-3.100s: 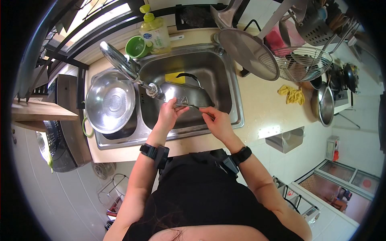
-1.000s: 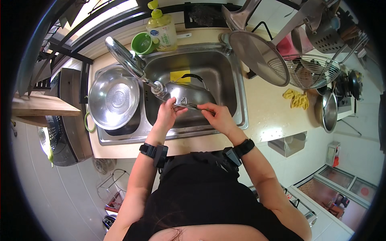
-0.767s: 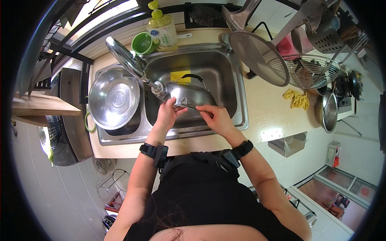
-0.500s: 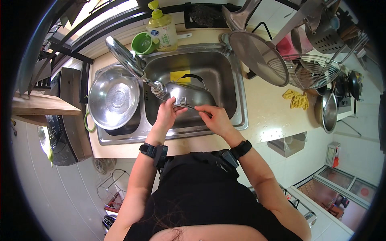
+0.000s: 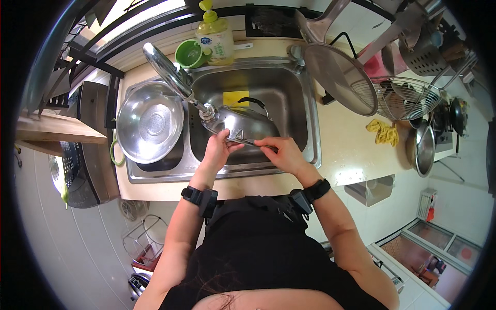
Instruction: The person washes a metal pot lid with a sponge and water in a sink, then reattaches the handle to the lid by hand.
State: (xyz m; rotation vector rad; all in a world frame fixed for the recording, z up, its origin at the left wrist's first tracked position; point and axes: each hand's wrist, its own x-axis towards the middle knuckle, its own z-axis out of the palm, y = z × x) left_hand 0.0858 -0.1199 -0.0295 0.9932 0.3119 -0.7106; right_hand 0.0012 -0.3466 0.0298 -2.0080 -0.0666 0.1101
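Under the faucet (image 5: 178,82), a shiny domed steel pot lid (image 5: 245,123) with a black arched handle (image 5: 252,102) sits tilted in the right sink basin (image 5: 289,98). My left hand (image 5: 218,150) grips its near edge at the left, thumb on the steel. My right hand (image 5: 284,153) pinches a thin dark strip along that same near edge, farther right; whether this strip is the lid's rim or a separate piece I cannot tell. A yellow sponge cloth (image 5: 236,98) lies in the basin behind the lid, partly covered.
A large steel bowl (image 5: 150,124) rests over the left basin. Behind the sink stand a green cup (image 5: 189,54) and a soap pump bottle (image 5: 217,44). Strainers (image 5: 341,77) hang at the right, above the counter (image 5: 351,150), where a yellow rag (image 5: 383,133) lies.
The whole view has shifted slightly. Both hands remain on the lid's near edge, and my right fingers sit slightly differently against the dark strip.
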